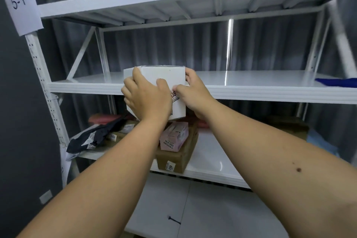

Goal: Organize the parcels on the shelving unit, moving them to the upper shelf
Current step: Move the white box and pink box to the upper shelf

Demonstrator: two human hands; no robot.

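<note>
White box (164,79) at front edge of upper shelf (251,81), gripped by left hand (146,96) and right hand (193,91) on opposite sides. Looks stiff, light; side grip suits.

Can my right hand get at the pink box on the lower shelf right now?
Probably not yet. The right hand and left hand both hold the white box, which hangs in front of the pink box. Once it is shelved, the way looks free.

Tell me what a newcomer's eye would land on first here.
First, the white box at centre, held by the left hand and right hand at the front edge of the middle shelf. Next, the parcels below: a pink box on a brown carton, and a black mailer bag at left.
</note>
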